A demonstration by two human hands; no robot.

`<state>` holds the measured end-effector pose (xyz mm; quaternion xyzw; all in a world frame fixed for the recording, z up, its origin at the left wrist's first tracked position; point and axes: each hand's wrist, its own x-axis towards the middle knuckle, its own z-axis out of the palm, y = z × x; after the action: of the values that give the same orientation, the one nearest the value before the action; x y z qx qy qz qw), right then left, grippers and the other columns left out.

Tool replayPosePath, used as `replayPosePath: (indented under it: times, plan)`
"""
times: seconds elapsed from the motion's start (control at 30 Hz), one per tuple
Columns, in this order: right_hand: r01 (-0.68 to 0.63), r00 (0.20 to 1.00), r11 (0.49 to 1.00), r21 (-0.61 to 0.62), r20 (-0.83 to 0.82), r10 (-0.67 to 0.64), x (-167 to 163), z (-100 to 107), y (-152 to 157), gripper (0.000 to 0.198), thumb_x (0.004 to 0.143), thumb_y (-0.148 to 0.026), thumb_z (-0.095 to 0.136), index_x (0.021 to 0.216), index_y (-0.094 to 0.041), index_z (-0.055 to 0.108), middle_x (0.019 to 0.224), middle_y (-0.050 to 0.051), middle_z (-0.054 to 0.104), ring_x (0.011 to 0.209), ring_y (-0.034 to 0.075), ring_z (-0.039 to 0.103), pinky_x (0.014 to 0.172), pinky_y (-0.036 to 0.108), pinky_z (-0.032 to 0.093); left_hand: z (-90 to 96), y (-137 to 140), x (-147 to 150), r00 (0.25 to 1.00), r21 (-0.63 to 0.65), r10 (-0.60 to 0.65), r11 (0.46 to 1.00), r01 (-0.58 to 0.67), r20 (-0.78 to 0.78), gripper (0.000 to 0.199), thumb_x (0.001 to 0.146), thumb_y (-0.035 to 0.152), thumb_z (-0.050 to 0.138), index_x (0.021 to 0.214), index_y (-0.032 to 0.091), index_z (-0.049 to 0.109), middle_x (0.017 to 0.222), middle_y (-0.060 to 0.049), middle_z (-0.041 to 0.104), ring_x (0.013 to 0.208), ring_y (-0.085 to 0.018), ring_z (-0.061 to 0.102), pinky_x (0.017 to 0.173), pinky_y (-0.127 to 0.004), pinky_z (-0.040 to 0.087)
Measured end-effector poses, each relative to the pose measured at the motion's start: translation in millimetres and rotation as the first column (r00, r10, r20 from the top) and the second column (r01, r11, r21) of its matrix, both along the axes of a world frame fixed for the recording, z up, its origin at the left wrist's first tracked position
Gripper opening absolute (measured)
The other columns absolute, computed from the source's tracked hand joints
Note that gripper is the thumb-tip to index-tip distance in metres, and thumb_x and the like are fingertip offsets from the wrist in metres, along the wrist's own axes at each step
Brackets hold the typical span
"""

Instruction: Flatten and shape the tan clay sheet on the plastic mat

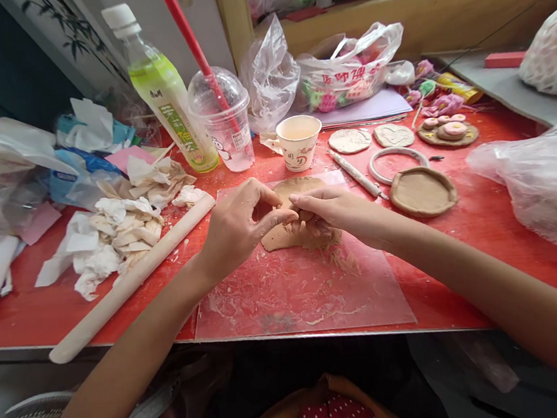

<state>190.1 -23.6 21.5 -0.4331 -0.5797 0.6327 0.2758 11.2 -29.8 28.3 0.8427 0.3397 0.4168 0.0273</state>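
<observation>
A flat, irregular sheet of tan clay [282, 239] lies on a clear plastic mat [289, 302], with clay crumbs and smears around it. Over the sheet, my left hand [244, 223] is closed in a pinch, thumb and forefinger close together. My right hand [326, 211] meets it from the other side, its fingers curled and thumb pressed in. Whatever sits between the fingertips is small and mostly hidden; a bit of brown shows under the right thumb. Just to the right is a round clay dish [423, 191] with a raised rim.
A long rolling pin [133, 279] lies left beside crumpled tissues [115, 234]. Behind stand a green drink bottle [171, 107], a plastic cup [230, 134] with a red straw and a paper cup [300, 146]. A white ring [374, 170], a clay-smeared stick [358, 174] and plastic bags [546, 172] are right.
</observation>
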Motion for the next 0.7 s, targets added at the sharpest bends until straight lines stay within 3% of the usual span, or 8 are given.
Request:
replayPosePath:
  times: [0.53,0.7]
  plan:
    - [-0.003,0.995,1.0,0.0,0.097,0.002,-1.5,5.3,-2.3,0.034,0.09,-0.036,0.042,0.07,-0.014,0.058,0.061,-0.002,0.051,0.046,0.005,0.038,0.043,0.02,0.026,-4.7,2.0,-1.5,0.997,0.091,-0.008,0.996,0.015,-0.075,0.028,0.08,0.036,0.061,0.065,0.014,0.051,0.06,0.004,0.051,0.053,-0.004,0.045,0.052,-0.018,0.037]
    - [-0.045,0.981,0.991,0.128,0.194,0.019,-0.9,5.4,-1.6,0.036,0.09,-0.036,0.039,0.078,-0.013,0.064,0.072,0.002,0.058,0.051,0.006,0.042,0.047,0.021,0.03,-3.7,1.2,-1.7,0.996,0.109,0.015,0.994,-0.005,-0.087,0.028,0.084,0.032,0.058,0.065,0.015,0.049,0.059,0.004,0.051,0.053,-0.005,0.044,0.053,-0.019,0.037]
